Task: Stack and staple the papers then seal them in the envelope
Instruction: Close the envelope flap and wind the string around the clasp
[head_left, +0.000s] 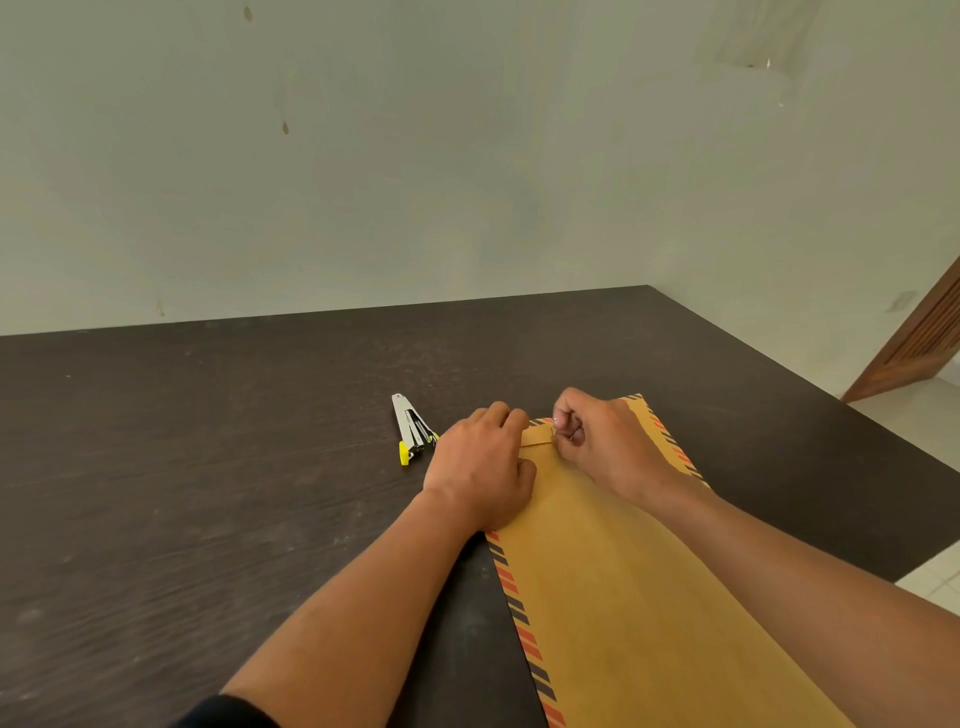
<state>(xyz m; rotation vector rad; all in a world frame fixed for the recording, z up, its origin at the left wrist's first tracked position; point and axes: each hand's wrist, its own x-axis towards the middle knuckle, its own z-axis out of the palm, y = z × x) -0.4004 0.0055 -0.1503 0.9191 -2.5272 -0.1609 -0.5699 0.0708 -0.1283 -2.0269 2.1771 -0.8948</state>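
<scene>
A dark sleeve (228, 714) shows at the bottom edge, and two bare forearms reach away from it over a dark wood-grain table (208, 467) marked with pale scuffs and dust. The table's near edge is out of the picture.

A brown envelope (623, 597) with orange-and-black striped borders lies flat on the right part of the table, close to the right edge and slanting away toward the left. Its near end is cut off by the bottom of the frame, and the right forearm covers part of its right border. Its contents are hidden.

At the envelope's far end the narrow flap (535, 436) is folded over onto the body. The left hand (480, 467) lies palm down on the envelope's far left corner, fingers bent down onto the flap. Whether they grip or only press cannot be told. The right hand (597, 441) sits on the far right part, fingers curled tight, with thumb and forefinger pinching the edge of the flap. The two hands are just beside each other, with a short strip of flap showing between them.

A silver stapler (410, 428) with a yellow end lies on the table just left of the left hand, apart from the envelope.

Beyond the table's far edge stands a pale, stained wall (415, 156). Past the right edge are a light tiled floor (930, 415) and part of a slatted wooden door (919, 338).
</scene>
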